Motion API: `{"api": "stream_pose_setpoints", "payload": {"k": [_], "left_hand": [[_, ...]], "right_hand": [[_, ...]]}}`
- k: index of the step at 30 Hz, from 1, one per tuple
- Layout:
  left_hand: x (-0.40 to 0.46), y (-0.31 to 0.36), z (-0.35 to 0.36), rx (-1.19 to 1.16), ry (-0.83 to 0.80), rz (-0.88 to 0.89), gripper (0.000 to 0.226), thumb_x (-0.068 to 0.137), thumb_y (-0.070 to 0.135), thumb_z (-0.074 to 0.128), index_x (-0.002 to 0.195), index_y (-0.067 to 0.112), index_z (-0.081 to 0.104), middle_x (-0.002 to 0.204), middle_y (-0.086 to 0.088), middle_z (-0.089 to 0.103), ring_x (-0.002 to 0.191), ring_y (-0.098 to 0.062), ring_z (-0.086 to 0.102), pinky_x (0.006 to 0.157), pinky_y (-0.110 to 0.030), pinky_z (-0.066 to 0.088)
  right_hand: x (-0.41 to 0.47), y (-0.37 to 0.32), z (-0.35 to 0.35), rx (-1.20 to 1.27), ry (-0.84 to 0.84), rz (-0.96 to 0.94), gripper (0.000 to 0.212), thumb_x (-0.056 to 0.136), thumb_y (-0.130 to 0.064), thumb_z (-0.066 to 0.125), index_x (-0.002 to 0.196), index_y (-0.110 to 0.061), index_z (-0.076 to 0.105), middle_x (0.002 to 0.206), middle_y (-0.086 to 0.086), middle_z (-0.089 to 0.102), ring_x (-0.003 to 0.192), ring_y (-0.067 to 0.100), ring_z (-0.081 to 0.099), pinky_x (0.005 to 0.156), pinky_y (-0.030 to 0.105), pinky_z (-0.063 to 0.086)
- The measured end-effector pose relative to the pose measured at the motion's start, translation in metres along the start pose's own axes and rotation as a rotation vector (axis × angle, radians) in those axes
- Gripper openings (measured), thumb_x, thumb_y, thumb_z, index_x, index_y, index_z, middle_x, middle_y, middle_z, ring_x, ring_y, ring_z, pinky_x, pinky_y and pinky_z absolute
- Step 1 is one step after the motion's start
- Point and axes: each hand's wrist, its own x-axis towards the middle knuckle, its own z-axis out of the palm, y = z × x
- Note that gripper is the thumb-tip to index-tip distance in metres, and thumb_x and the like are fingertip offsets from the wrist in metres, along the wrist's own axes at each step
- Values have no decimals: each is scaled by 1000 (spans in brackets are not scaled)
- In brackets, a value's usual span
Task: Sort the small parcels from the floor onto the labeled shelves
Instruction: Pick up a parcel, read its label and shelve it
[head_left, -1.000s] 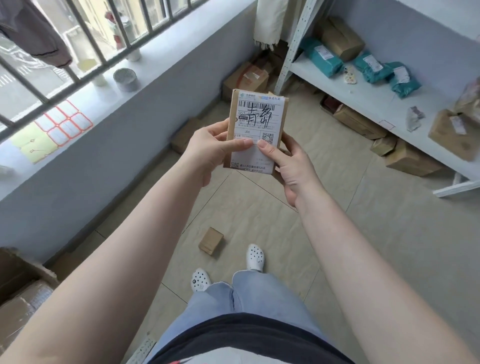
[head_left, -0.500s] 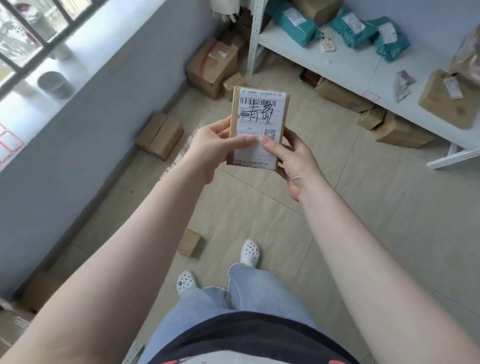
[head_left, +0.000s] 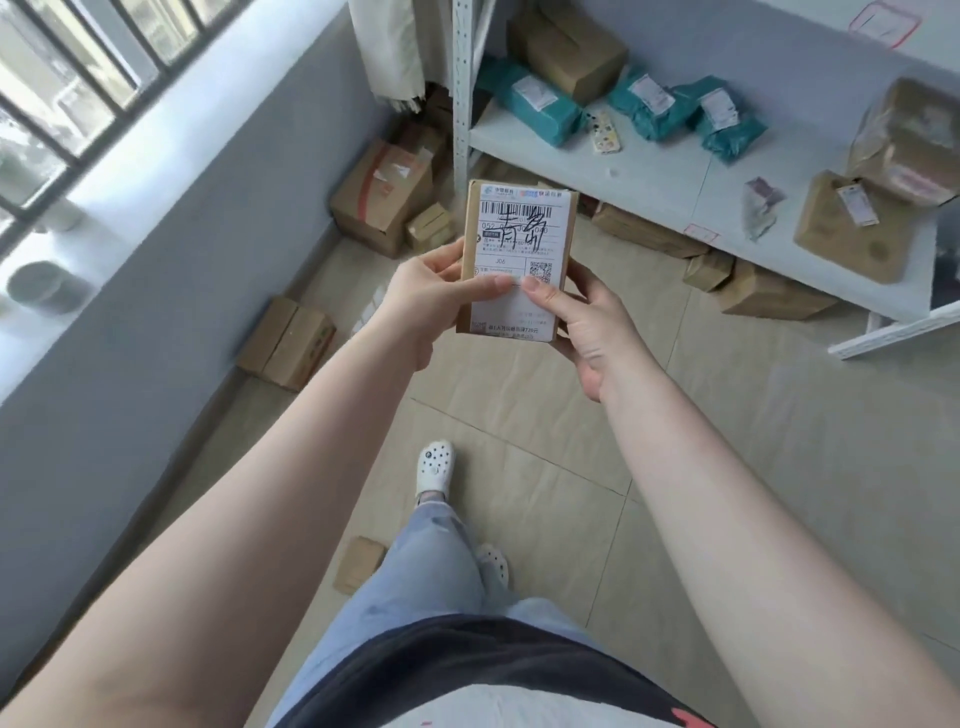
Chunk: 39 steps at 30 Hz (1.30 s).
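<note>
I've got parcel (head_left: 519, 260) pinched upright btwn left hand (head_left: 431, 296) & right hand (head_left: 582, 322); shelf (head_left: 649, 171) far right, right arm nearer

Brown parcel (head_left: 519, 260) with a white label (head_left: 519, 244) — black barcode and scrawl; teal bags (head_left: 535, 106) on a white shelf (head_left: 675, 192); beige floor (head_left: 779, 441).

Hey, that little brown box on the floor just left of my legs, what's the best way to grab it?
The small brown box lies flat on the tile floor, with bare floor showing on its left and far sides. Come from above and pinch its two longer side edges, thumb on one, fingers on the other. Its low, flat shape probably makes one hand enough, but both hands are on the labeled parcel.
</note>
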Motion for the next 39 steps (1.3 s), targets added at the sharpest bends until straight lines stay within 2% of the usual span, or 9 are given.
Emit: {"api": "stream_pose_setpoints", "payload": {"k": [5, 9, 12, 20, 23, 27, 29, 34, 39], "left_hand": [[65, 59, 12, 46, -89, 68, 49, 77, 6, 80, 124, 10, 68, 91, 5, 79, 75, -6, 76, 65, -20, 58], [110, 106, 23, 96, -164, 117, 46, 76, 9, 82, 120, 13, 71, 101, 1, 79, 89, -14, 76, 77, -26, 60], [137, 128, 36, 103, -221, 123, 49, 76, 6, 81, 123, 11, 69, 104, 0, 78, 92, -15, 76, 83, -31, 61], [213, 174, 71, 118, -272, 147, 51, 79, 5, 79, 127, 13, 66, 95, 7, 78, 75, -4, 75, 67, -19, 60], [249, 197, 84, 133, -250, 163, 56, 77, 10, 81, 130, 15, 65, 104, 3, 78, 84, -7, 76, 74, -22, 61], [294, 229, 106, 125, -239, 209, 54, 75, 10, 82, 127, 15, 67, 97, 6, 79, 85, -8, 76, 71, -19, 58], [311, 246, 115, 103, -234, 232, 53, 76, 8, 81, 126, 13, 67, 93, 7, 79, 83, -8, 76, 70, -19, 58], [344, 282, 130, 52, -231, 286, 52, 75, 5, 81, 125, 10, 67, 98, 4, 79, 87, -11, 76, 74, -25, 60], [366, 322, 142, 75, -253, 339, 47, 76, 6, 81, 121, 14, 69, 95, 8, 79, 84, -8, 76, 69, -23, 59]], "right_hand": [[50, -58, 1, 45, 61, -94, 50, 83, -16, 73, 131, -21, 58, 88, -12, 76, 72, 0, 73, 59, 15, 53], [85, -98, 0, 78, 109, -162, 44, 83, -19, 74, 125, -26, 61, 97, -10, 75, 80, 3, 73, 62, 16, 54], [106, -117, -7, 104, 153, -185, 52, 83, -19, 74, 132, -21, 57, 107, -3, 74, 84, 7, 73, 67, 21, 56], [182, -165, -34, 115, 198, -217, 61, 80, -21, 77, 137, -21, 54, 114, 0, 74, 98, 16, 73, 76, 28, 58], [217, -192, -43, 87, 197, -236, 67, 73, -28, 80, 135, -24, 56, 116, -2, 74, 105, 17, 71, 86, 34, 57], [260, -237, -59, 107, 164, -256, 59, 83, -17, 74, 137, -19, 54, 108, -4, 74, 85, 5, 74, 69, 22, 58], [277, -258, -64, 104, 146, -270, 57, 83, -15, 73, 137, -19, 54, 107, -4, 74, 82, 4, 74, 68, 21, 57], [308, -304, -71, 42, 128, -322, 42, 82, -17, 74, 121, -26, 63, 101, -7, 75, 89, 11, 72, 87, 36, 58], [329, -343, -73, 50, 153, -398, 48, 82, -18, 75, 127, -23, 60, 97, -6, 77, 79, 7, 75, 64, 22, 56]]}}
